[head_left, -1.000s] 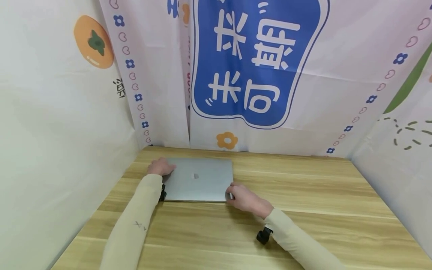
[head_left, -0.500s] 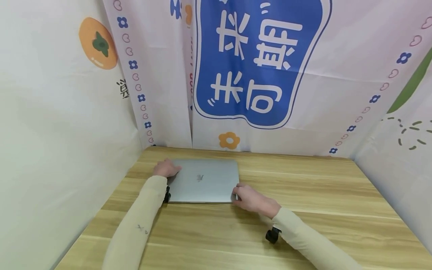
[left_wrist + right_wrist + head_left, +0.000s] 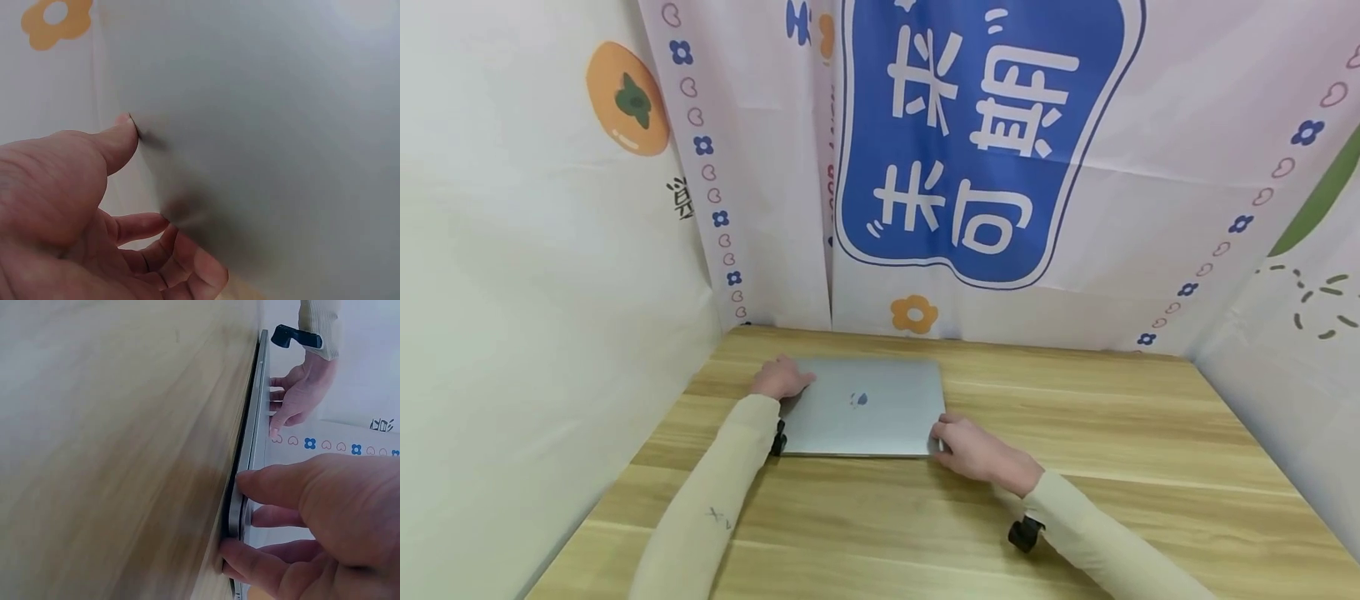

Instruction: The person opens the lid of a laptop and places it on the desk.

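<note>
A closed silver laptop (image 3: 865,417) lies flat on the wooden table, a small dark logo on its lid. At its left side, toward the back corner, my left hand (image 3: 781,378) holds the edge. The left wrist view shows that thumb (image 3: 119,140) at the lid's rim and the curled fingers lower along the same edge. My right hand (image 3: 973,450) grips the front right corner. In the right wrist view its thumb (image 3: 269,484) is on the front edge and its fingers (image 3: 256,562) wrap the side, low by the tabletop.
The wooden table (image 3: 1112,417) extends to the right of the laptop and in front of it. A printed cloth wall (image 3: 1022,312) stands behind, with a pale wall (image 3: 550,292) close on the left. Each wrist carries a small black camera (image 3: 1025,533).
The laptop has slid a little to the right and slightly nearer, both hands moving along with it. The whole head view has also shifted slightly.
</note>
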